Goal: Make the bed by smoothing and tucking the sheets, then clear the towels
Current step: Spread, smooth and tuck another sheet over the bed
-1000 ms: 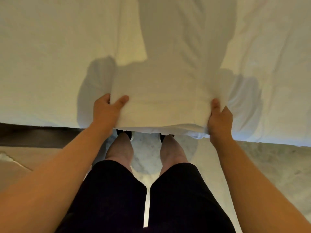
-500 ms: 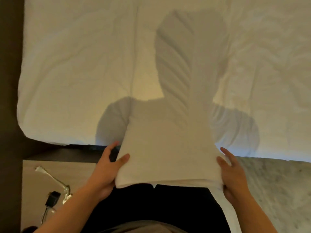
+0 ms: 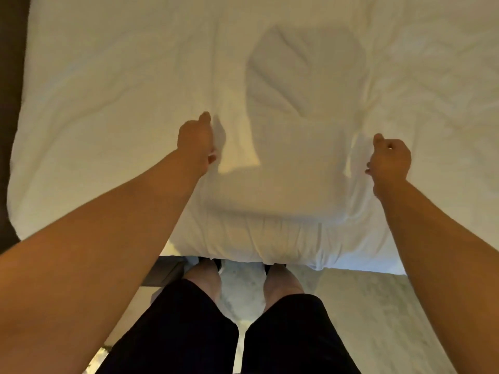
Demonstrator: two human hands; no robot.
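Gripping the sheet (image 3: 283, 168), left hand (image 3: 195, 141) and right hand (image 3: 390, 159) hold it taut between them

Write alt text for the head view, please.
A person leans over a bed, left hand and right hand each pinching up the wrinkled white sheet. Their legs in dark shorts stand against the bed's edge.

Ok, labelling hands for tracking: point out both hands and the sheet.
left hand (image 3: 195, 140), head view, back of hand.
right hand (image 3: 390, 159), head view, knuckles.
sheet (image 3: 121, 103), head view, wrinkled top surface.
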